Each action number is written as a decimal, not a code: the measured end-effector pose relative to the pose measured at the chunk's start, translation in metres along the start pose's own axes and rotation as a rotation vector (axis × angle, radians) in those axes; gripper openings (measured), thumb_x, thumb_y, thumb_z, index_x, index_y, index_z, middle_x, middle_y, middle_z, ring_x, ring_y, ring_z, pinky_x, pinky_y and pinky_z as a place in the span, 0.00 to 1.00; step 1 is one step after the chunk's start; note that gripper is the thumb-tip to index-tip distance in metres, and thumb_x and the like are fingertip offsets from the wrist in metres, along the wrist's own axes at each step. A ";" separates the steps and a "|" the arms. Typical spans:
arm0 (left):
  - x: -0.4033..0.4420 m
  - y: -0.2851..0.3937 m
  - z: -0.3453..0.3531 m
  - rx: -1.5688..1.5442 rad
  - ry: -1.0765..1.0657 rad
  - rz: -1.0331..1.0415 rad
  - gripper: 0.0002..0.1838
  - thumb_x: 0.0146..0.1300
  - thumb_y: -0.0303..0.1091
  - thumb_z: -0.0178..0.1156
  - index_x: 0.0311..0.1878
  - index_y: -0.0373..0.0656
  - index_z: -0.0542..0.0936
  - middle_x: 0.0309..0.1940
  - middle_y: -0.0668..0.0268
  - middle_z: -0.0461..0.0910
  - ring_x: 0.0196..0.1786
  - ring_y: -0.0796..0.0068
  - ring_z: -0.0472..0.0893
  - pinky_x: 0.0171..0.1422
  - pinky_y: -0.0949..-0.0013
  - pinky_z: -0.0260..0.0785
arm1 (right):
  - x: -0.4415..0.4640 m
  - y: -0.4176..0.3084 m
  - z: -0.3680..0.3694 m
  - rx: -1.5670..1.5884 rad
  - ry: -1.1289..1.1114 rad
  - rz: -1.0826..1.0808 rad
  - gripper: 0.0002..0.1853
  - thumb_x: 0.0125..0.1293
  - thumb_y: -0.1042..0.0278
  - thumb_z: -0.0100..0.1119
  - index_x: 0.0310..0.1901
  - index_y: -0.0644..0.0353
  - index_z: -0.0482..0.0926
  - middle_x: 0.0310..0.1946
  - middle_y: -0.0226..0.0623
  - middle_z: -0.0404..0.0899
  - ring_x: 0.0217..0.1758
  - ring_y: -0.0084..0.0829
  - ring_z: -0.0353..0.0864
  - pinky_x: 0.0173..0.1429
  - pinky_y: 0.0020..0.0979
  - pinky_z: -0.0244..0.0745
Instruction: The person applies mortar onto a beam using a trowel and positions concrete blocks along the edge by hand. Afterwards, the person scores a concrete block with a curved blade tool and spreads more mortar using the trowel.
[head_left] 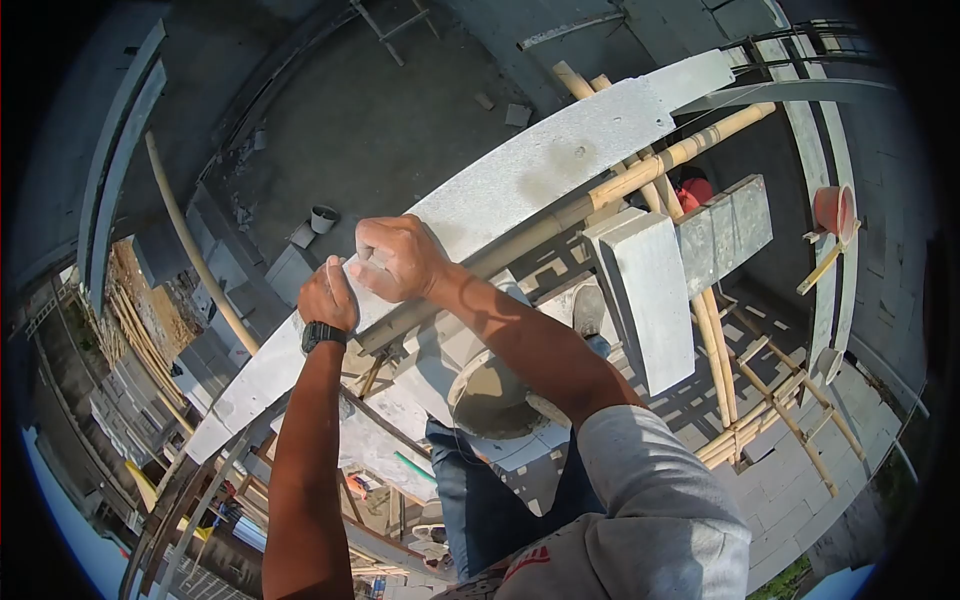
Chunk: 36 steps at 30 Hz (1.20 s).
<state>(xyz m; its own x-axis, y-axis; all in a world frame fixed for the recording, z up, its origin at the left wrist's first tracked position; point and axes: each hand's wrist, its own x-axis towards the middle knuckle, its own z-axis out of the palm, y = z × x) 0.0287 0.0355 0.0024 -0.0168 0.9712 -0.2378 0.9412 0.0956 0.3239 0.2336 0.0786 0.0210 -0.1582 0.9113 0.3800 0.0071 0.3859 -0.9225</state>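
Both of my hands are together over the top of a long white block wall [540,160]. My right hand [400,258] is curled into a fist, its thumb and fingers pressed together. Just left of it, my left hand [328,296], with a black watch on the wrist, has its fingers bent and its thumb raised toward the right hand. Anything held in either hand is hidden or too small to make out. A bamboo pole [680,155] runs along the near side of the wall. Below my forearms stands a bucket of grey mortar [495,400].
Pale blocks [650,300] and a grey board [728,232] rest on the scaffold at right. A reddish bucket [833,210] sits farther right. Bamboo poles [715,370] stand below. Beyond the wall, the concrete floor [370,130] lies lower, with small buckets [323,219].
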 end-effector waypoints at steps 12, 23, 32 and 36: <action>0.000 0.005 -0.006 0.019 -0.009 -0.036 0.29 0.80 0.46 0.40 0.38 0.34 0.86 0.36 0.40 0.84 0.41 0.35 0.83 0.47 0.45 0.74 | 0.008 0.004 -0.011 0.143 0.123 0.086 0.18 0.61 0.57 0.66 0.25 0.62 0.73 0.19 0.38 0.73 0.20 0.35 0.73 0.27 0.34 0.67; -0.004 0.008 -0.001 -0.021 0.104 0.024 0.30 0.80 0.46 0.42 0.37 0.31 0.85 0.32 0.38 0.82 0.37 0.33 0.81 0.42 0.43 0.71 | 0.038 0.043 -0.144 -0.242 0.552 0.164 0.22 0.66 0.54 0.62 0.22 0.60 0.70 0.15 0.30 0.66 0.20 0.20 0.63 0.25 0.29 0.62; -0.002 -0.013 0.011 -0.016 0.096 0.066 0.32 0.81 0.48 0.40 0.36 0.27 0.83 0.32 0.35 0.82 0.38 0.32 0.81 0.42 0.43 0.70 | 0.013 0.038 -0.090 -0.247 0.259 0.186 0.20 0.60 0.53 0.66 0.22 0.57 0.71 0.17 0.39 0.74 0.20 0.40 0.75 0.27 0.35 0.70; 0.000 -0.002 0.005 -0.003 0.093 0.043 0.33 0.81 0.48 0.39 0.40 0.27 0.84 0.36 0.35 0.83 0.42 0.32 0.82 0.45 0.43 0.71 | -0.009 0.003 -0.110 -0.204 0.373 0.124 0.17 0.62 0.59 0.67 0.25 0.59 0.72 0.17 0.35 0.70 0.19 0.30 0.68 0.27 0.31 0.65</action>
<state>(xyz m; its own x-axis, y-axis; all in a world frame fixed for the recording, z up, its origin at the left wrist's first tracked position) 0.0291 0.0339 -0.0029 -0.0080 0.9904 -0.1380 0.9407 0.0543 0.3350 0.3436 0.0874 0.0227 0.2227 0.9274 0.3006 0.2047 0.2570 -0.9445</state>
